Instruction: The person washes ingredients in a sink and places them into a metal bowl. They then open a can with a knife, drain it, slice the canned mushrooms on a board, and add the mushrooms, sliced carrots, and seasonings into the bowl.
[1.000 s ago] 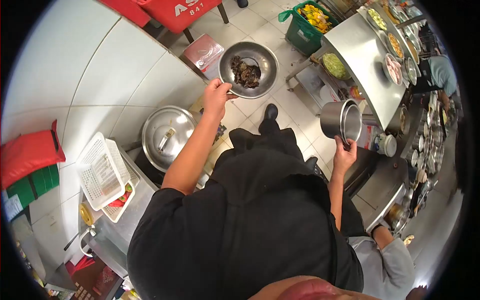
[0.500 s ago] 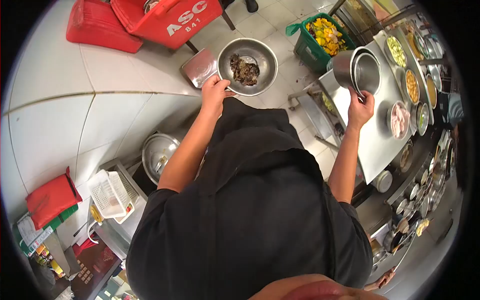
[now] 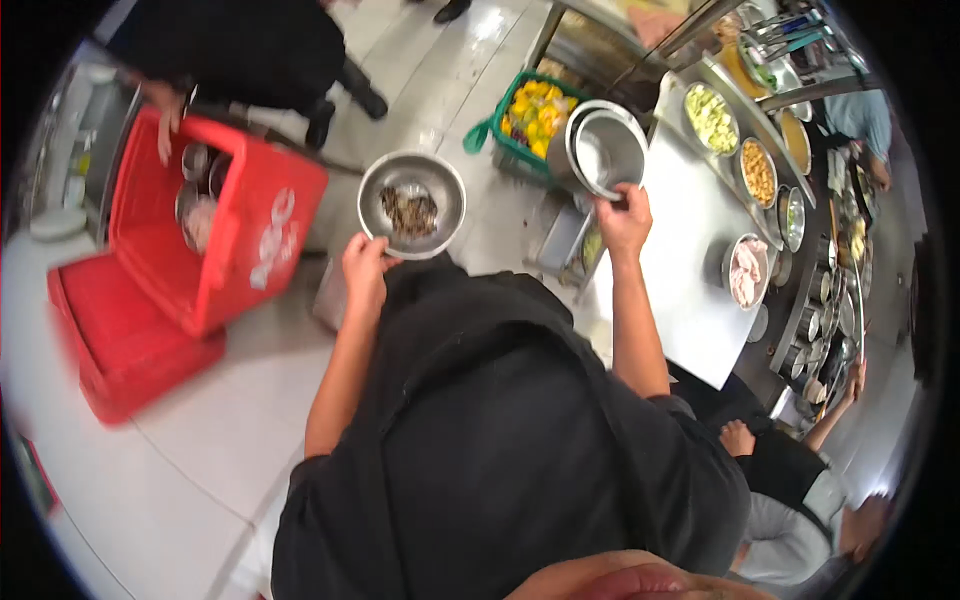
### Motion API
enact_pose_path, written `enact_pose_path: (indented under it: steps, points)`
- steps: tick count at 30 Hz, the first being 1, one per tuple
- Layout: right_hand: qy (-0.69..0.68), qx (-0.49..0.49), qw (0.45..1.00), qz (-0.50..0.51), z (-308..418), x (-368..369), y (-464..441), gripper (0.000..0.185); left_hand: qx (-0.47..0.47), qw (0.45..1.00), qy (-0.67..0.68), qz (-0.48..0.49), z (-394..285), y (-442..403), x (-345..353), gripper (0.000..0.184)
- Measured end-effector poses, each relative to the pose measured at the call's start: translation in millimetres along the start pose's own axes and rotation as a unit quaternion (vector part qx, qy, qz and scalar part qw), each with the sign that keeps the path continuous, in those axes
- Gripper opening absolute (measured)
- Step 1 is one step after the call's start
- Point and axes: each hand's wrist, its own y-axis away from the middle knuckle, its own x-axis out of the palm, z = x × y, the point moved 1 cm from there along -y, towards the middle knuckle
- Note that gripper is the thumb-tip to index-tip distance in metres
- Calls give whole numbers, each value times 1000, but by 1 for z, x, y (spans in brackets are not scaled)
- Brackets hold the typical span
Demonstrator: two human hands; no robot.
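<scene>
Left hand (image 3: 366, 270): closed on the near-left rim of a shallow steel bowl (image 3: 440, 185), the fingers beneath mostly hidden. Bowl hangs clear in front of the body, over the tiled floor (image 3: 460, 75), with a small heap of dark food (image 3: 410, 212) at its bottom.

Right hand (image 3: 625, 218): closed at the near rim of what look like two nested steel pots (image 3: 608, 150), tipped so the inside faces the camera. Cannot tell whether the grip pinches both rims or only one. Pots appear beside the far-left edge of the counter (image 3: 670, 270) and overlap the green bin (image 3: 525, 172) in view; their height above either is unclear.

Handling, judged by eye: bowl thin-walled, stiff, fairly light; the food soft, perhaps wet, likely to slide if the rim drops. One-sided hold loads the wrist; thumb over rim with fingers spread underneath would steady it. Pots rigid, bulkier, smooth, slippery if greasy. Best hold takes both rims together, so the inner one cannot slip out.

Nearby, left: red bin (image 3: 268, 245), another person's hand (image 3: 165, 120) at its edge.
</scene>
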Motion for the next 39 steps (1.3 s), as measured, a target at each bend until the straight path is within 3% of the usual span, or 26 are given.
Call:
enact_pose_path:
  steps: [6,10,12,14,16,18,20,23,27,30,31,33,35,37,38,39]
  points:
    - [-49,115,991,-55,30,43,-73,32,-14,998,-41,49,-82,-135,48,16]
    - [-37,152,982,-103,23,80,-147,33,-9,993,-68,98,-121,-234,83,11]
    - [-7,122,983,-135,15,96,-192,36,-20,992,-75,100,-132,-268,102,11]
    - [-65,145,973,-165,-4,120,-250,36,-11,993,-67,99,-159,-296,130,12]
    - [34,112,973,-197,-15,134,-317,37,-11,994,-47,95,-174,-324,141,17]
    - [21,145,966,-215,-33,151,-387,38,-8,994,-49,96,-198,-350,160,17]
    - [80,118,968,-205,-78,173,-458,42,-2,994,-54,94,-225,-371,177,17]
    - [59,218,958,-179,-101,197,-552,47,-4,994,-65,91,-246,-413,198,15]
    - [156,295,931,-151,-154,223,-643,53,-7,992,-72,99,-276,-469,237,15]
    - [146,295,925,-190,-201,236,-691,54,-19,988,-89,122,-291,-515,263,17]
    - [80,296,932,-194,-224,239,-704,62,-26,986,-103,125,-300,-529,275,17]
    - [75,256,937,-225,-265,251,-725,68,-32,982,-129,137,-309,-566,297,17]
    - [120,196,929,-289,-229,260,-729,72,-43,976,-120,174,-319,-606,322,18]
    - [24,238,940,-245,-205,282,-724,57,-45,968,-123,213,-336,-651,355,17]
    - [-130,227,939,-224,-182,313,-707,38,-46,963,-133,231,-343,-670,370,16]
    - [-223,253,931,-141,-128,340,-683,25,-49,956,-148,250,-349,-686,381,14]
